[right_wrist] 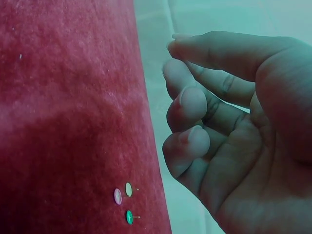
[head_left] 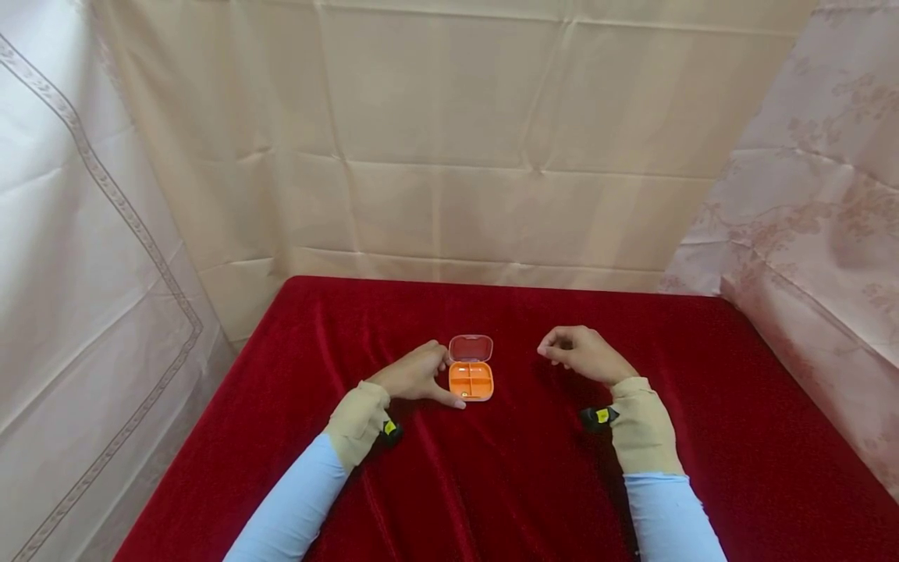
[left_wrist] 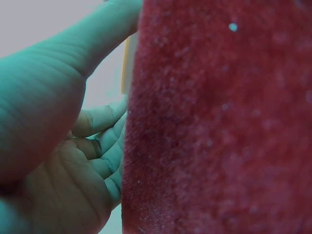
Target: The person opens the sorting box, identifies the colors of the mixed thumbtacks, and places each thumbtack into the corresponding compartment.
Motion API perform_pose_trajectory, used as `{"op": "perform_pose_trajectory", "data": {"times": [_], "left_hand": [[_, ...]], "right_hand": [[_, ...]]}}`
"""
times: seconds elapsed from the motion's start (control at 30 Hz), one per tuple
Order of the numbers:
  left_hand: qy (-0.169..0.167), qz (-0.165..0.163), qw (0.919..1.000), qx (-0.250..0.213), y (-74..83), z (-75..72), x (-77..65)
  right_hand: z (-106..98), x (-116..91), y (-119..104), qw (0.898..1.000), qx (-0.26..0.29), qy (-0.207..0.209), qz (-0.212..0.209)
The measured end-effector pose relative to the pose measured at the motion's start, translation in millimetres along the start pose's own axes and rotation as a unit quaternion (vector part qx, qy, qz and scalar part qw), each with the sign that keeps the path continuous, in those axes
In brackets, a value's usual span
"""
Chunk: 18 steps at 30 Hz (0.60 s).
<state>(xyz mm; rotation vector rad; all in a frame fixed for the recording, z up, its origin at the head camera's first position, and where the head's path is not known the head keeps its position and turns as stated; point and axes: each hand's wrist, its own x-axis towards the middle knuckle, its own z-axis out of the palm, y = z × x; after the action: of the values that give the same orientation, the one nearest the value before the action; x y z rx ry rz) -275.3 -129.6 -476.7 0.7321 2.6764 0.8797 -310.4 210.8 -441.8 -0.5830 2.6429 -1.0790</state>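
Observation:
A small orange pill box (head_left: 471, 380) with four compartments rests on the red cloth, its clear lid (head_left: 470, 348) raised at the back. My left hand (head_left: 421, 375) holds it from the left, thumb at the front corner and fingers by the hinge side. A tiny yellowish piece (head_left: 464, 395) lies in the front left compartment. Right of the box, my right hand (head_left: 586, 353) hovers with curled fingers, thumb and index tips close together; I cannot tell whether they pinch anything. Near it in the right wrist view lie a pink thumbtack (right_wrist: 118, 196), a pale green thumbtack (right_wrist: 128, 189) and a green thumbtack (right_wrist: 129, 217).
Red velvet cloth (head_left: 506, 484) covers the table, with soft folds toward the front. A beige curtain (head_left: 449, 140) hangs behind the far edge. Patterned white drapes (head_left: 84, 234) stand on both sides. Each wrist wears a small black camera (head_left: 599, 417).

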Motion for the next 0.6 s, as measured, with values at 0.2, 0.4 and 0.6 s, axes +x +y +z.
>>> {"op": "perform_pose_trajectory", "data": {"times": [0.2, 0.4, 0.6], "left_hand": [[-0.001, -0.001, 1.0, -0.003, 1.1, -1.2, -0.6], [-0.002, -0.001, 1.0, -0.002, 0.1, -1.1, 0.2], [-0.001, 0.005, 1.0, -0.002, -1.6, -0.8, 1.8]], "right_hand": [[-6.5, -3.5, 5.4, 1.0, 0.006, 0.007, 0.005], [-13.4, -7.5, 8.6, 1.0, 0.013, 0.012, 0.014], [-19.3, -11.4, 13.4, 0.999, 0.026, 0.019, 0.023]]}}
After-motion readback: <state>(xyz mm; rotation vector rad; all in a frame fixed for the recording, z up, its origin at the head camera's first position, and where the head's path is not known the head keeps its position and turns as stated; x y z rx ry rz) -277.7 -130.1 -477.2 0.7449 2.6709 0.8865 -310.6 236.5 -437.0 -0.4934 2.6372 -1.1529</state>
